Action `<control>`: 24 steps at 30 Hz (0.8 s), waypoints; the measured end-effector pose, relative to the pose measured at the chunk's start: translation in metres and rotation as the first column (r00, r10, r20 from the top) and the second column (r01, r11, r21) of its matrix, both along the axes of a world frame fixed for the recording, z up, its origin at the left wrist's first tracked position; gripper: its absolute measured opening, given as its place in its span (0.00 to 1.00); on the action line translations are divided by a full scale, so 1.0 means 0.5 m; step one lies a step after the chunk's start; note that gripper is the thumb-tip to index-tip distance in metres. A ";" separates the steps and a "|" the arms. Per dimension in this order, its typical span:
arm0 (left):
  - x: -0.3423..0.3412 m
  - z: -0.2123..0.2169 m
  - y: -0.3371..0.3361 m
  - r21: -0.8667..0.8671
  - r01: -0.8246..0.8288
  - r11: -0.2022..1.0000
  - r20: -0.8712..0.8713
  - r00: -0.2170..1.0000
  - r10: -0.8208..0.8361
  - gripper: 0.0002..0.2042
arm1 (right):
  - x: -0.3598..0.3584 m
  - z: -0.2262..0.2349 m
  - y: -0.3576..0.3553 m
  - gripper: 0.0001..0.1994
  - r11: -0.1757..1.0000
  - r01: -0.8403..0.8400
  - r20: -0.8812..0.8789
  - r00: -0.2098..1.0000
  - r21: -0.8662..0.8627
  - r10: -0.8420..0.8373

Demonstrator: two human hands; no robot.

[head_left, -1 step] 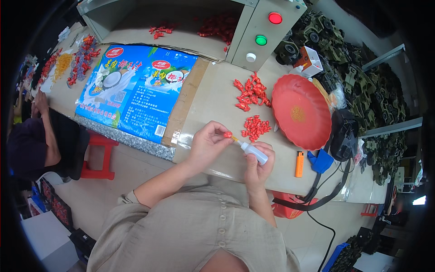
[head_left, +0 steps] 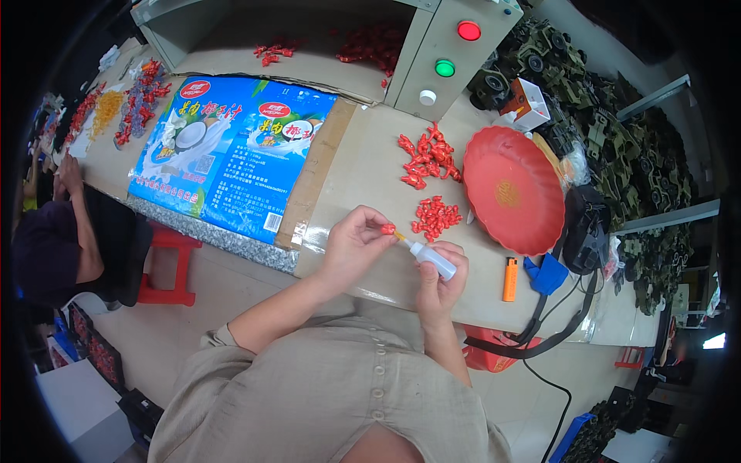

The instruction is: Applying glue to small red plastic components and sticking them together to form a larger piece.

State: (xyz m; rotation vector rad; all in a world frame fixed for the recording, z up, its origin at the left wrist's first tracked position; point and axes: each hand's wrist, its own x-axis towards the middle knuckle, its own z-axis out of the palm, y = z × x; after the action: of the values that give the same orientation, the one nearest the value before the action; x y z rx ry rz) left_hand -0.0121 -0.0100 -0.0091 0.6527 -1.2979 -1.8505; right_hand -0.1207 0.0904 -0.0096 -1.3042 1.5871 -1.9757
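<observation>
Between the thumb and fingertips of my left hand is a small red plastic piece. My right hand is closed around a small whitish squeeze bottle, tilted so that its thin yellowish tip meets or nearly meets the red piece. Just beyond the bottle lies a pile of small rounded red pieces. Farther back is a looser heap of larger, limbed red pieces. To the right, a red scalloped tray rests on the table.
An orange lighter lies right of my right hand, beside a blue object and black straps. Flattened blue cardboard covers the table's left. A machine with lit buttons stands behind. Camouflage toy vehicles are heaped right; another person sits left.
</observation>
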 end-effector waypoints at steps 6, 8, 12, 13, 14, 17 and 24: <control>-0.001 0.005 0.001 0.005 -0.006 1.000 0.011 1.000 0.006 0.10 | -0.005 -0.002 0.000 0.13 1.000 0.023 -0.075 0.997 0.008 -0.023; -0.001 0.006 0.002 0.001 -0.008 1.000 0.004 1.000 0.008 0.10 | -0.004 0.001 -0.001 0.13 1.000 0.021 -0.077 0.997 0.001 -0.021; -0.001 0.003 0.002 -0.007 -0.015 1.000 0.002 1.000 0.015 0.10 | -0.002 0.003 -0.003 0.13 1.000 0.016 -0.096 0.995 -0.007 -0.017; -0.001 0.003 0.001 -0.006 -0.016 1.000 0.002 1.000 0.016 0.10 | -0.002 0.004 -0.003 0.13 1.000 0.016 -0.093 0.996 -0.002 -0.016; -0.001 0.003 0.001 -0.006 -0.015 1.000 0.011 1.000 0.015 0.10 | -0.001 0.005 -0.003 0.13 1.000 0.017 -0.091 0.996 0.003 -0.016; -0.001 0.005 0.002 -0.003 -0.014 1.000 0.018 1.000 0.014 0.10 | -0.001 0.006 -0.002 0.13 1.000 0.029 -0.085 0.996 0.003 -0.028; 0.000 0.008 0.002 -0.001 -0.019 1.000 0.021 1.000 0.019 0.10 | 0.002 0.005 -0.002 0.13 1.000 0.017 -0.110 0.994 -0.015 -0.019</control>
State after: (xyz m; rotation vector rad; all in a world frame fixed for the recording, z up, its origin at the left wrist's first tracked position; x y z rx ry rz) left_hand -0.0122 -0.0090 -0.0053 0.6831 -1.3020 -1.8321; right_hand -0.1199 0.0892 -0.0070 -1.4327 1.6427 -1.9596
